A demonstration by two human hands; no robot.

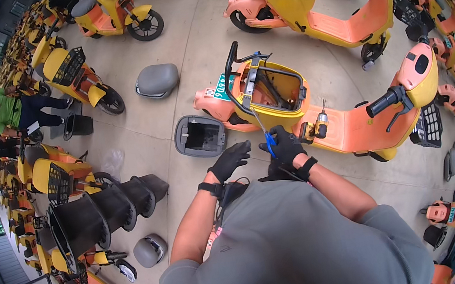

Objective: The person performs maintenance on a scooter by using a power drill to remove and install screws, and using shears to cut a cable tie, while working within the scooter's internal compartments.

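My right hand (288, 147), in a black glove, is closed on a blue-handled tool (270, 142) with a long thin metal shaft pointing up at the scooter's seat compartment. My gloved left hand (231, 160) has loosely bent fingers apart and empty, left of the tool. The pink-and-yellow scooter (349, 132) has its yellow compartment (292, 85) uncovered, with a black tube frame over it. An orange-and-black power drill (320, 127) and a second such tool beside it rest on the footboard. A grey bin (200, 134) lies left of the scooter, near my left hand.
Another scooter (345, 24) stands just beyond; many more line both sides. A grey seat (157, 82) and another (149, 250) lie on the floor (189, 42). Stacked black bins (106, 216) are at my left. A person in a green top (5, 107) and other dark-clothed figures are farther left.
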